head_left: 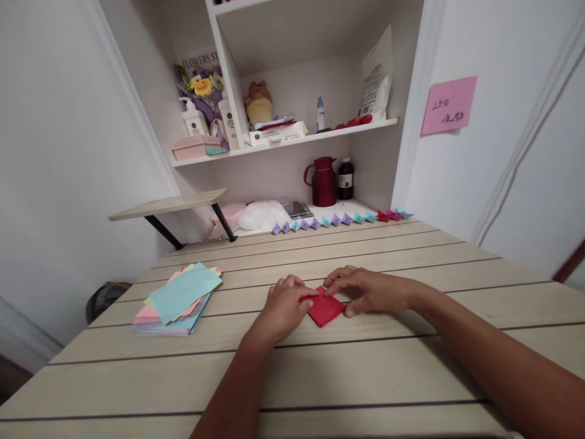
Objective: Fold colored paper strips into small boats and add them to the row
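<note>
A small folded red paper [325, 311] lies on the pale wooden table [320, 372], near its middle. My left hand [284, 305] rests curled on the paper's left edge, with fingers bent and pressing down on it. My right hand [368, 289] covers the paper's upper right corner, with fingertips pinched on the fold. Both forearms reach in from the bottom of the view.
A stack of coloured paper sheets [179, 299] lies at the table's left. A row of small folded paper shapes [338, 219] lines the far edge. Behind stand shelves with a red jug [322, 181], bottles and boxes. A pink note [448, 105] hangs on the right wall.
</note>
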Tool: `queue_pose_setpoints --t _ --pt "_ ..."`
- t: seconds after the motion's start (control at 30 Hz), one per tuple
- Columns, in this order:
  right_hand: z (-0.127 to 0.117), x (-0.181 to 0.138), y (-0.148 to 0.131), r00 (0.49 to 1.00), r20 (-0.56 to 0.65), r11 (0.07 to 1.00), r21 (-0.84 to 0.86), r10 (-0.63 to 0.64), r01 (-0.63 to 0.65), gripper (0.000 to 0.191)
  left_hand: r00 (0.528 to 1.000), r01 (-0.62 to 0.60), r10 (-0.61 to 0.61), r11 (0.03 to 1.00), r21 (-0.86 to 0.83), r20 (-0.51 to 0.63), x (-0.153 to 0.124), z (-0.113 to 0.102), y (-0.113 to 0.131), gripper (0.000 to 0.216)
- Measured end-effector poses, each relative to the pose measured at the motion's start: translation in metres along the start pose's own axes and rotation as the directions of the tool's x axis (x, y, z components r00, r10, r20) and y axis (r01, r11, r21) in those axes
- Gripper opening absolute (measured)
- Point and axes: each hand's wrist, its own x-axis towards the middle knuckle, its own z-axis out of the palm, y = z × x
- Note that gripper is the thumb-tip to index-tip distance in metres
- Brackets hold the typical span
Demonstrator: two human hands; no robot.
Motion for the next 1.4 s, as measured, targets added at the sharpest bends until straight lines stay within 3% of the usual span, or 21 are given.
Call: queue_pose_setpoints --t 0.13,0.33,0.5,0.57,0.67,0.73,0.97,1.2,1.4 --pt "0.000 0.004 0.001 0.999 -0.049 0.995 0.094 0.023 -0.018 0.024 1.000 -0.010 0.010 1.000 0.014 0.004 0.000 -0.004 0.000 0.023" --pt "0.003 0.008 -0.002 0.975 -0.222 0.990 0.137 0.017 0.014 0.025 0.999 0.025 -0.026 0.998 0.058 0.024 -0.002 -0.006 0.005 0.025" --pt "0.008 0.008 -0.004 0.998 -0.039 0.992 0.110 -0.055 0.059 0.016 0.998 0.001 -0.009 0.993 0.121 0.065 -0.003 -0.009 0.013 0.022" --pt "0.008 0.007 -0.006 0.998 -0.016 0.996 0.062 -0.062 0.063 0.025 0.996 -0.003 -0.008 0.993 0.122 0.089 -0.004 -0.010 0.014 0.029" --pt "0.007 0.005 -0.009 0.999 0.010 0.999 -0.005 -0.049 0.049 0.056 0.993 0.005 -0.017 0.995 0.101 0.118 -0.007 -0.012 0.014 0.046" --pt "0.006 0.004 -0.010 0.999 0.010 0.999 -0.020 -0.036 0.036 0.061 0.992 0.018 -0.030 0.995 0.100 0.124 -0.008 -0.011 0.013 0.051" --pt "0.007 0.007 -0.012 0.998 -0.044 0.999 0.013 -0.033 0.034 0.020 0.998 0.027 -0.031 0.997 0.076 0.056 -0.005 -0.005 0.010 0.038" --pt "0.010 0.008 -0.009 0.996 -0.079 0.996 0.077 -0.045 0.051 0.007 0.998 0.030 -0.032 0.999 0.027 0.061 -0.005 -0.009 0.009 0.032" --pt "0.019 0.014 -0.004 0.991 -0.132 0.998 0.056 0.020 -0.012 0.012 0.998 0.059 -0.058 0.997 -0.039 0.032 -0.004 -0.008 0.004 0.018"
